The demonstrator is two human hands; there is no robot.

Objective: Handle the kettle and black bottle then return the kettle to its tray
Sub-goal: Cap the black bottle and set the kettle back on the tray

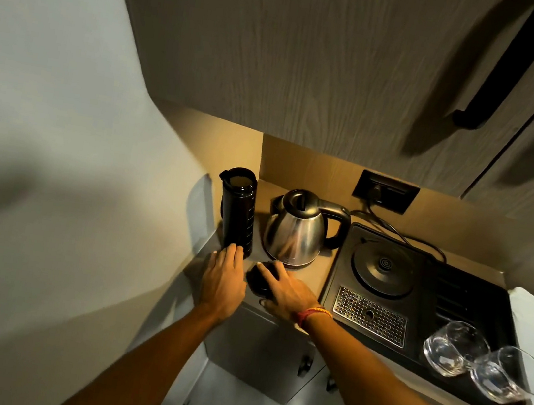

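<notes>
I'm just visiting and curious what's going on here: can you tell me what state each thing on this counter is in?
Black bottle: upright, uncapped, liquid visible inside.
Kettle: lid shut, standing on the counter, off its base.
Kettle base: bare, on the black tray.
Bottle cap: off the bottle, under the right hand.
Left hand: fingertips at the bottle's foot.
Two glasses: empty, on the tray.

Left hand (225, 277) touches the open black bottle's (238, 212) base, right hand (283, 291) covers its black lid (258, 282); steel kettle (298, 229) stands off its tray (429, 313).
</notes>
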